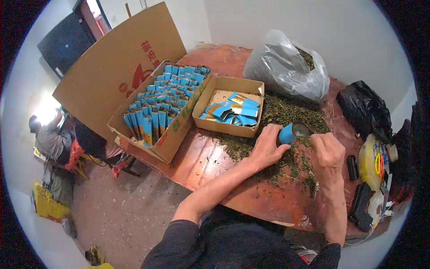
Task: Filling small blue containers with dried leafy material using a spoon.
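Note:
Between the fingers and thumb of my left hand (268, 146) is a blue paper packet (287, 134), its mouth tilted to the right. My right hand (327, 149) grips a metal scoop (302, 129), whose bowl meets the packet's mouth. Dried tea-like leaves (292, 111) lie heaped under and behind both hands. Left of my left hand, a small cardboard box (228, 130) holds flat blue and gold packets (245, 105). Beyond it, a larger cardboard box (178, 143) holds many upright blue packets (158, 122) with dark leaf at their tops.
A clear plastic bag of leaves (285, 67) stands at the back of the red table (268, 201). A black plastic bag (366, 107), a black case (362, 205) and cables lie at the right. A tall cardboard flap (124, 70) rises at the left; a person (53, 138) sits beyond.

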Tool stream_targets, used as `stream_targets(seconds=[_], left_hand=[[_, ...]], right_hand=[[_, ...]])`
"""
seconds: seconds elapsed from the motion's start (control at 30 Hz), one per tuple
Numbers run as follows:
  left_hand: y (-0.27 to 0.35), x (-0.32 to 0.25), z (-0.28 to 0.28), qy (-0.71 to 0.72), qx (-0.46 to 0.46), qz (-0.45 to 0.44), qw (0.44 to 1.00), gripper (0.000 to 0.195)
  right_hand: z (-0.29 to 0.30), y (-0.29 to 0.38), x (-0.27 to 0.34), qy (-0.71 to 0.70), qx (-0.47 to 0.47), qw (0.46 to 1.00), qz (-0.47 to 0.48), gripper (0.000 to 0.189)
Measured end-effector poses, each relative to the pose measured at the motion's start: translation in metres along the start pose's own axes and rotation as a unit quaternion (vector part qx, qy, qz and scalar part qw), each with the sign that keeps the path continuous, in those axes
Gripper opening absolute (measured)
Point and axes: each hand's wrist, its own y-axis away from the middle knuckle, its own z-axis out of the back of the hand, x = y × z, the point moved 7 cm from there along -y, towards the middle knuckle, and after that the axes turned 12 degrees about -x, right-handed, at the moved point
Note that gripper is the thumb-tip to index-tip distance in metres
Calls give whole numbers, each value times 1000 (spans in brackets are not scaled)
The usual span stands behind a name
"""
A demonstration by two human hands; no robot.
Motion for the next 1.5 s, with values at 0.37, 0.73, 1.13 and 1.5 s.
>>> stream_targets(seconds=[0.37,0.73,1.13,1.5], left_hand=[[3,-12,2,19,7,-26,999,75],[-14,-62,90,-36,5,-76,996,81],[-45,-82,270,-158,-162,-74,971,65],[-37,-20,354,-420,-144,96,891,67]], right_hand=[[25,19,-13,6,-76,995,-59,21],[3,98,-49,9,-39,982,-184,11],[-20,137,-64,-46,-57,956,-286,8],[-27,150,-73,-34,-24,947,-318,7]])
